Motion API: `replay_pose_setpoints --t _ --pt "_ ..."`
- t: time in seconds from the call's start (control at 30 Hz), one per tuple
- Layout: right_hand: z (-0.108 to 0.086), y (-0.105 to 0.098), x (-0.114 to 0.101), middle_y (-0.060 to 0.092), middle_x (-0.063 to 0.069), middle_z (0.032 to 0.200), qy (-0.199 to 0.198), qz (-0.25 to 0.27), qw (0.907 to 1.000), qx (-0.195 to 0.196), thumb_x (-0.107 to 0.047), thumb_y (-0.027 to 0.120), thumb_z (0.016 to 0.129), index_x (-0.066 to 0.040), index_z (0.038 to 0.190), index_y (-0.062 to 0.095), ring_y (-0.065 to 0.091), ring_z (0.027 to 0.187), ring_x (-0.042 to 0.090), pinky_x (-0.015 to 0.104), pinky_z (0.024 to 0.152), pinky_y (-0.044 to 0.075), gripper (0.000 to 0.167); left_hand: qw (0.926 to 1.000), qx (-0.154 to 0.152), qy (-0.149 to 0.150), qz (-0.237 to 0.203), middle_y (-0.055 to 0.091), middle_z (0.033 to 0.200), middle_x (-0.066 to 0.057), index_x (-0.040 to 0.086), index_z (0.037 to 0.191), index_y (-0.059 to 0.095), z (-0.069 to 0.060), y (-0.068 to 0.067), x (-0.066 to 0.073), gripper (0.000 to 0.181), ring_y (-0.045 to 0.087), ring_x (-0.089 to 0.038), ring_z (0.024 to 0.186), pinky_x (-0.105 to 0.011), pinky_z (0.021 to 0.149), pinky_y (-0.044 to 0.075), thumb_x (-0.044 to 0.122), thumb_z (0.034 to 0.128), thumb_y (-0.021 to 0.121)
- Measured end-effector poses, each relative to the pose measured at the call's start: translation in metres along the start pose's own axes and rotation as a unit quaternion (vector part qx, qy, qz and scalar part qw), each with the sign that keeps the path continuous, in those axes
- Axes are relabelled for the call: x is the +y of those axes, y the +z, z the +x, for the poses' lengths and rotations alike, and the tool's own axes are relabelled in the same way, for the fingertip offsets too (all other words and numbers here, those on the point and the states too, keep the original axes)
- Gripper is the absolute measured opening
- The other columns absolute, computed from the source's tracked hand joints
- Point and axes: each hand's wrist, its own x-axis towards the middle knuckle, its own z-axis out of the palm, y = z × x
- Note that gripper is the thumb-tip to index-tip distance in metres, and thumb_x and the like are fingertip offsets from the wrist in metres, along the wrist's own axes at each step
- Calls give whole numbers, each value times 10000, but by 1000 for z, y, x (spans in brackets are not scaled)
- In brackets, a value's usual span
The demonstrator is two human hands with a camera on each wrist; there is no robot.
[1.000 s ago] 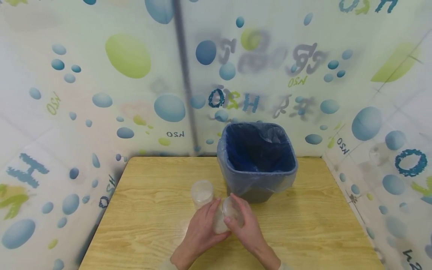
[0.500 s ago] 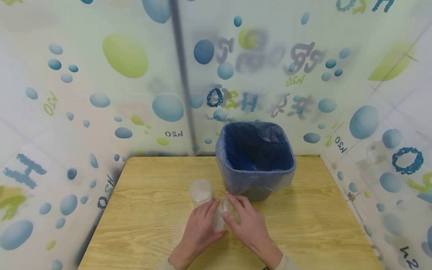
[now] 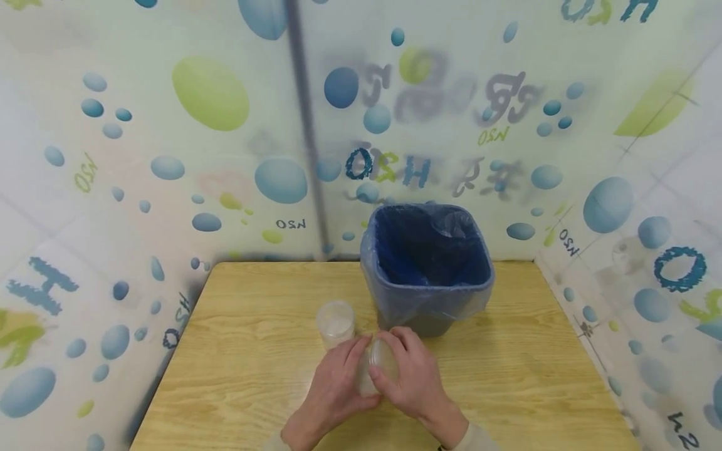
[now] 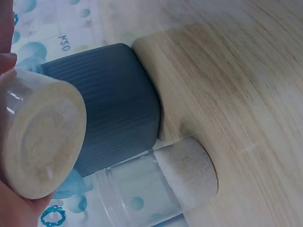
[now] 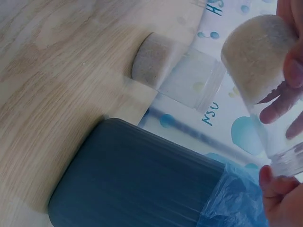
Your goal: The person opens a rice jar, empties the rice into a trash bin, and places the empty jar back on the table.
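Both hands hold one clear jar (image 3: 365,374), tilted, with pale grainy contents like rice or oats; the exact kind is unclear. My left hand (image 3: 335,387) grips its body, fingers visible through the clear wall in the right wrist view. Around the round lid end (image 3: 385,359) curl the fingers and thumb of my right hand (image 3: 416,381). The jar's base (image 4: 45,135) faces the left wrist camera. A similar clear jar (image 3: 335,321), part filled with the same pale stuff, stands upright on the table just beyond my left hand. Its lower part is hidden in the head view.
A dark bin (image 4: 113,101) lined with a blue plastic bag (image 3: 429,300) stands on the wooden table (image 3: 254,313), behind and right of the hands. Patterned walls (image 3: 225,163) enclose the table's back and sides.
My right hand has shifted its hold at the lid end, its fingers reaching over and then curling again. The left hand stays on the jar's body. The standing jar and bin have not moved.
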Motion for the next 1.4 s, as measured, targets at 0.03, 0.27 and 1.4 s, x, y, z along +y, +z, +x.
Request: replay_pose_setpoints --t 0.03,0.27,1.4 --pt "0 0 0 636 89 1062 -106 35 9999 72 -591 405 1030 -98 1188 688 643 879 230 395 676 565 590 10000 -50 -23 -48 668 1223 -77 23 1332 588 1 -1 1 1006 666 -216 1044 -357 836 566 464 504 951" --pt "7 -5 8 636 121 1098 -1121 462 9924 220 -553 453 1020 -81 1185 698 648 919 245 376 683 582 557 9882 -926 -480 -1125 682 1210 -33 56 1355 557 4 -13 0 976 668 -169 1036 -330 824 582 427 551 967" --pt "16 -37 5 526 50 1439 1022 1341 9679 -1861 -435 749 943 -165 1503 543 586 1231 218 399 912 573 655 9994 -292 -49 197 624 1290 -113 115 1347 606 15 -7 -18 981 657 -299 1056 -472 818 569 408 494 993"
